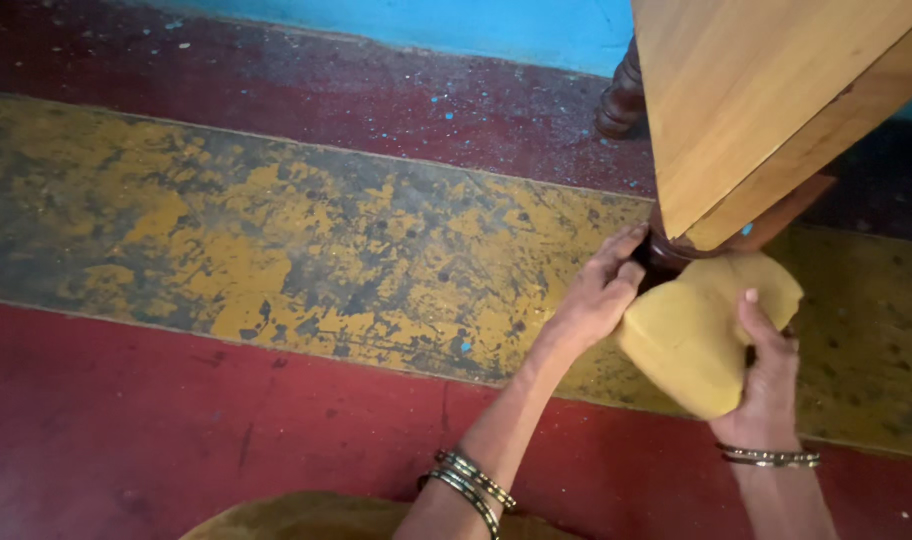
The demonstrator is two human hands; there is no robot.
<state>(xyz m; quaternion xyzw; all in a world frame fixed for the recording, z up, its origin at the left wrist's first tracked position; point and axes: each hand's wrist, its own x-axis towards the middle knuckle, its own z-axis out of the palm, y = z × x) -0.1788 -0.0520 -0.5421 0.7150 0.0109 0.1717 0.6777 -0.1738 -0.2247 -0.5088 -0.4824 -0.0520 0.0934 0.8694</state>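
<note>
A yellow cloth point(691, 335) is wrapped around the dark turned leg point(664, 252) of a wooden table point(746, 90), just under the tabletop corner. My left hand point(596, 295) presses the cloth's left edge against the leg, fingers curled around it. My right hand point(766, 385) grips the cloth from the right and below, thumb on top. Both wrists wear thin metal bangles.
A second dark table leg point(621, 95) stands farther back by the blue wall point(426, 20). The floor has a worn yellow band point(276, 230) between dark red bands point(176, 420). Yellow fabric point(306, 515) shows at the bottom edge.
</note>
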